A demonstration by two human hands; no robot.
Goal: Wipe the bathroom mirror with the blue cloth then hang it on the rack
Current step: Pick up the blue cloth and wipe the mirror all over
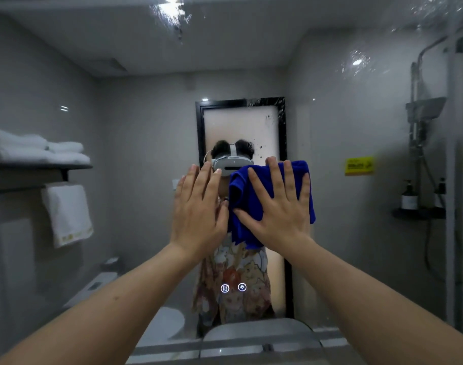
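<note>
On glossy mirror (356,154): right hand (280,209) flattens plush blue cloth (240,206).

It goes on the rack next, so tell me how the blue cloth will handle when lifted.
Probably floppy: the cloth bunches and droops below the right hand. Likely light. It may slip down the mirror if released.

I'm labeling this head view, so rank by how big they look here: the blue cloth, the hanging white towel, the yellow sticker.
1. blue cloth, though it is nearest the camera and partly covered by the right hand
2. hanging white towel, seen in reflection
3. yellow sticker, clearly smallest
</note>
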